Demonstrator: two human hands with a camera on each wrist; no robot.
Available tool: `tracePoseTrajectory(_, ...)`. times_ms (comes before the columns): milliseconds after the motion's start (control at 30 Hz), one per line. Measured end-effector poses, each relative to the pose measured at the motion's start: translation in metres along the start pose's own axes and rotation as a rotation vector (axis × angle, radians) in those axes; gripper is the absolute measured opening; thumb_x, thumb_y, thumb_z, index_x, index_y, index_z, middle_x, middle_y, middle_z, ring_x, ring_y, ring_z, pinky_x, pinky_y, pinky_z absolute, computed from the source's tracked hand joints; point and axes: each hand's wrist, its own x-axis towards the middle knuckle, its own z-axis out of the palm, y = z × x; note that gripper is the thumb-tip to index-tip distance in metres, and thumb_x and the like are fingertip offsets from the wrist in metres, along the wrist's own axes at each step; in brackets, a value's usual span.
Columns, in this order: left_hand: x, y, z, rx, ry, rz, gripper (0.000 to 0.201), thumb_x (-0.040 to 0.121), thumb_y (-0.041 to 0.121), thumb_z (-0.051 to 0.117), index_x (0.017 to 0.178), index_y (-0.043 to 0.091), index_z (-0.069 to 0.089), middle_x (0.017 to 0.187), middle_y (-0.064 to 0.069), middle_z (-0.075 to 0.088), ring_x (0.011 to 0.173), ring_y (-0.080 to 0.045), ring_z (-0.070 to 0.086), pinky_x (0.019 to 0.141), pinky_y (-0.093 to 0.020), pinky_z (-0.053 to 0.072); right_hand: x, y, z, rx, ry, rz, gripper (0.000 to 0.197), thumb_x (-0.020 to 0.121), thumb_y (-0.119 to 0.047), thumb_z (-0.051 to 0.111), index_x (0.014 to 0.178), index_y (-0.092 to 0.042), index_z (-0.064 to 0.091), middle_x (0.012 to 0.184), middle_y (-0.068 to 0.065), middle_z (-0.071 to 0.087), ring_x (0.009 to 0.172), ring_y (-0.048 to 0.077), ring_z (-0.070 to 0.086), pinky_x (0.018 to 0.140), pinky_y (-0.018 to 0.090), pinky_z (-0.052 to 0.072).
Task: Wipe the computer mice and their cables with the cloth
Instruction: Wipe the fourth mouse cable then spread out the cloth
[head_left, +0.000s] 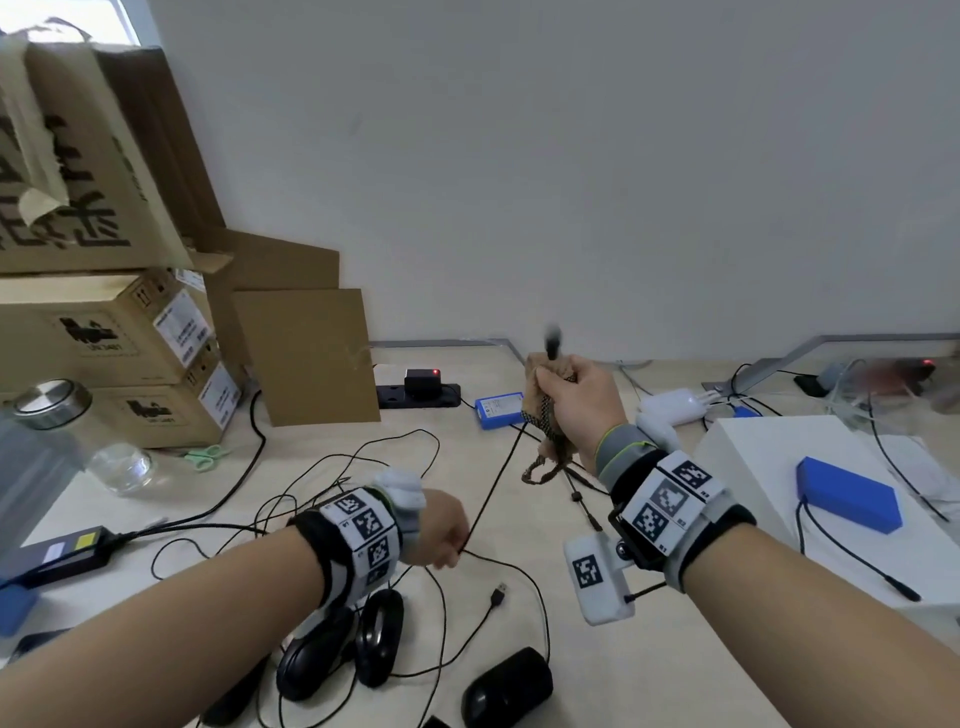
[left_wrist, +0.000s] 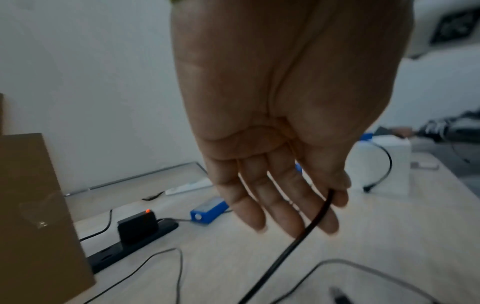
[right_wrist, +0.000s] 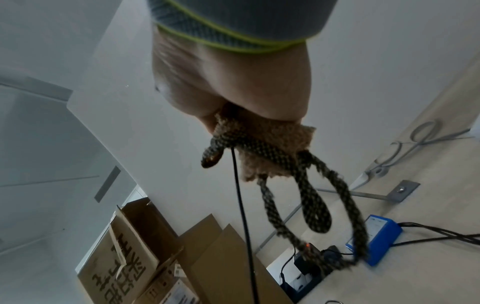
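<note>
Three black mice (head_left: 506, 686) lie close together at the near edge of the tabletop (head_left: 597, 691), with their thin wires looping beside them. The right hand (head_left: 584, 400) is squeezed shut around one brown cloth (head_left: 543, 410) wrapped on a black cable (head_left: 493, 488), held up above the tabletop's middle. The left hand (head_left: 441, 527) pinches that same cable lower down, between thumb and finger (left_wrist: 340, 197).
</note>
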Motion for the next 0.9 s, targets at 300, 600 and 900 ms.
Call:
tracePoseTrajectory(300, -0.004, 0.02, -0.038, -1.165, 0.521, 0.145, 0.027, 0.098, 0.028, 0.053, 0.123, 0.016, 0.051, 0.097, -0.003, 0.074, 0.082, -0.02, 0.068, 0.078, -0.032, 0.052, -0.005, 0.024, 0.016, -0.011, 0.002, -0.038, 0.018, 0.092, -0.02, 0.058, 0.075, -0.023, 0.063, 0.065, -0.001, 0.066, 0.057, 0.021, 0.061, 0.055, 0.042, 0.054)
tracePoseTrajectory(600, -0.002, 0.041, -0.023, -0.783, 0.88, 0.036, 0.024, 0.093, 0.022, 0.058, 0.07, 0.021, 0.052, 0.053, 0.007, 0.048, 0.049, -0.008, 0.04, 0.053, -0.024, 0.033, -0.006, 0.033, 0.008, -0.015, -0.033, 0.01, 0.029, 0.095, -0.02, 0.052, 0.068, -0.011, 0.058, 0.063, 0.007, 0.061, 0.049, 0.024, 0.052, 0.043, 0.034, 0.046)
tracePoseTrajectory(900, -0.002, 0.033, -0.029, -1.187, 0.829, 0.037, 0.013, 0.098, 0.025, 0.055, 0.099, 0.017, 0.065, 0.061, 0.002, 0.067, 0.047, -0.008, 0.047, 0.051, -0.022, 0.04, -0.017, 0.041, 0.004, 0.031, -0.121, 0.031, 0.035, 0.099, -0.017, 0.051, 0.065, -0.013, 0.059, 0.062, 0.008, 0.057, 0.048, 0.022, 0.05, 0.045, 0.031, 0.046)
